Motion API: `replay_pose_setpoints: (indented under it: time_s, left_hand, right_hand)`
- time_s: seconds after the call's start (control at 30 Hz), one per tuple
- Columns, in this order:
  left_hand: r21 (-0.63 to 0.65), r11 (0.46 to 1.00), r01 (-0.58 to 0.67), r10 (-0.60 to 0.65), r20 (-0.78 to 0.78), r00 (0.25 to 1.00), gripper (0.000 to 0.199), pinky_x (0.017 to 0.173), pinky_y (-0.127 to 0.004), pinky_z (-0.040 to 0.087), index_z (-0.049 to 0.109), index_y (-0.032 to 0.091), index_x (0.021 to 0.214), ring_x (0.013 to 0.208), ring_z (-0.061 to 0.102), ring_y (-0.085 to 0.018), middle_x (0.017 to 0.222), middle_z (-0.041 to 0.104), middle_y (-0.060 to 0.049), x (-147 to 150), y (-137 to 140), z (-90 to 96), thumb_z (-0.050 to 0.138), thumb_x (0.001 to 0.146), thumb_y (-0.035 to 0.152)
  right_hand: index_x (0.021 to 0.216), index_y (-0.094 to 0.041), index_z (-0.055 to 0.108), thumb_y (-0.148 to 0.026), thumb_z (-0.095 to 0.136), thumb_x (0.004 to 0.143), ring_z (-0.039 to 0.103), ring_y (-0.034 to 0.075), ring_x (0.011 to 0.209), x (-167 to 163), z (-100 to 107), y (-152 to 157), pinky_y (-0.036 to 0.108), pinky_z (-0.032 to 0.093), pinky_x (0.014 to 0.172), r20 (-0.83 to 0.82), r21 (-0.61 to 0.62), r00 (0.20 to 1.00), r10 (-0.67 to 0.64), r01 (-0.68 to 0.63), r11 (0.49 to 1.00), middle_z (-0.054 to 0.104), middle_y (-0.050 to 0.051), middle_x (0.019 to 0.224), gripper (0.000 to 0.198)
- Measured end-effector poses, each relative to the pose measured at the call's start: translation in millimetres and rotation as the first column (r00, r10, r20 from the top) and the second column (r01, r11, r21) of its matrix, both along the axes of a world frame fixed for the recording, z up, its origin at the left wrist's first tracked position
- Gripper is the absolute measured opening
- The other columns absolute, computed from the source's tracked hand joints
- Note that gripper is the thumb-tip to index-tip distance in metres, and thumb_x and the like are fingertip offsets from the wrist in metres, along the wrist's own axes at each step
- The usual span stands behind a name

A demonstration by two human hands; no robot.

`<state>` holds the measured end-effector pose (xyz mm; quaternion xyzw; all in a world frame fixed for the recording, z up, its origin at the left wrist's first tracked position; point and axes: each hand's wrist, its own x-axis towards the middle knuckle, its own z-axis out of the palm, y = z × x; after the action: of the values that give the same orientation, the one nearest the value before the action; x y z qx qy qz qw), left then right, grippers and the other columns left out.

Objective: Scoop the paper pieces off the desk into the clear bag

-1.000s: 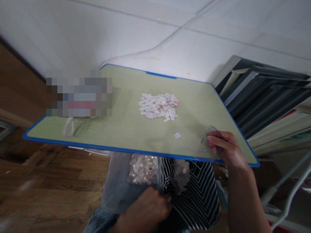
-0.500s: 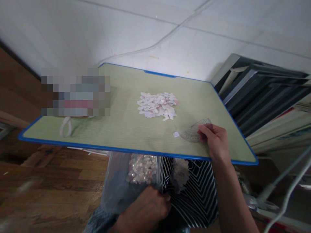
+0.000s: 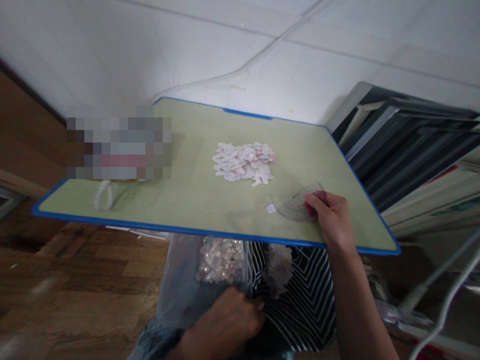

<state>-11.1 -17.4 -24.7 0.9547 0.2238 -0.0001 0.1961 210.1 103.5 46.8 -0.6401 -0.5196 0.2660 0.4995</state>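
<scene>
My right hand (image 3: 332, 215) pinches a clear semicircular protractor (image 3: 294, 207) between thumb and fingers, low over the right front of the green tabletop (image 3: 176, 190). Just off the protractor's left edge lies a small white paper scrap (image 3: 270, 208). A heap of torn white and pinkish paper pieces (image 3: 243, 162) sits at mid-table. Below the front edge, my left hand (image 3: 232, 317) is closed beside a translucent plastic bin (image 3: 180, 290) and a black-and-white striped cloth or bag (image 3: 311, 295). Its fingertips are hidden, and I cannot make out what they grip.
Shiny wrapped pieces (image 3: 221, 260) lie in the bin, and more paper bits (image 3: 278, 270) rest on the striped material. A blurred-out object with a white loop (image 3: 103, 195) occupies the table's left. Dark folders (image 3: 408, 135) stand at the right; a white cable (image 3: 258, 55) runs along the wall.
My right hand and the protractor have shifted very slightly left, and the small scrap has slid a little left with them. My left hand looks the same.
</scene>
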Motion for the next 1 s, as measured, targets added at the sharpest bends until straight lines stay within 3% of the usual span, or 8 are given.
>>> replay_pose_setpoints:
  time_s: [0.13, 0.27, 0.4, 0.83, 1.0]
  left_hand:
    - [0.002, 1.0, 0.011, -0.011, -0.046, 0.999, 0.015, 0.046, -0.033, 0.035, 0.063, 0.015, 0.078, 0.061, 0.061, -0.017, 0.079, 0.065, 0.0, 0.9, 2.8, 6.3, 0.056, 0.079, 0.002]
    - [-0.007, 1.0, 0.004, -0.004, -0.013, 1.0, 0.014, 0.047, -0.031, 0.038, 0.062, 0.015, 0.078, 0.061, 0.061, -0.017, 0.078, 0.065, -0.001, 0.8, 2.2, 4.5, 0.055, 0.08, 0.003]
    - [-0.015, 1.0, 0.003, -0.004, -0.02, 1.0, 0.015, 0.049, -0.031, 0.039, 0.063, 0.015, 0.078, 0.062, 0.06, -0.017, 0.078, 0.065, -0.002, 0.8, 0.1, 0.3, 0.055, 0.079, 0.002]
    - [0.015, 1.0, -0.007, 0.006, 0.031, 0.999, 0.018, 0.046, -0.031, 0.036, 0.062, 0.016, 0.074, 0.059, 0.059, -0.017, 0.075, 0.064, -0.001, 0.7, 1.4, -0.6, 0.053, 0.076, 0.001]
    - [0.009, 1.0, 0.022, -0.022, 0.0, 1.0, 0.013, 0.045, -0.032, 0.035, 0.065, 0.015, 0.076, 0.06, 0.059, -0.017, 0.078, 0.065, -0.001, 1.6, 2.8, 2.0, 0.058, 0.078, 0.003]
  right_hand:
    - [0.046, -0.019, 0.052, -0.028, 0.058, 0.07, 0.04, 0.01, 0.04, -1.7, 1.8, -2.4, 0.024, 0.029, 0.041, 0.102, 0.117, 0.982, -0.162, 0.15, 0.982, 0.047, -0.002, 0.041, 0.027]
    - [0.045, -0.019, 0.051, -0.029, 0.058, 0.07, 0.037, 0.009, 0.039, -2.7, 4.0, -3.8, 0.024, 0.027, 0.04, 0.128, 0.081, 0.991, -0.046, 0.036, 0.996, 0.045, -0.002, 0.04, 0.028]
    - [0.045, -0.019, 0.051, -0.027, 0.058, 0.07, 0.037, 0.009, 0.039, -1.3, 2.2, -2.8, 0.023, 0.026, 0.039, 0.101, 0.126, 0.987, -0.124, 0.111, 0.986, 0.044, -0.003, 0.04, 0.027]
    - [0.038, -0.02, 0.048, -0.028, 0.062, 0.059, 0.034, 0.007, 0.035, 8.7, 12.0, -5.7, 0.022, 0.023, 0.036, -0.056, -0.011, 0.998, -0.018, 0.017, 1.0, 0.041, -0.003, 0.036, 0.026]
    - [0.045, -0.019, 0.054, -0.03, 0.062, 0.064, 0.04, 0.009, 0.039, 15.2, 9.9, -10.0, 0.022, 0.029, 0.039, -0.123, -0.001, 0.992, 0.028, -0.028, 1.0, 0.048, -0.001, 0.041, 0.024]
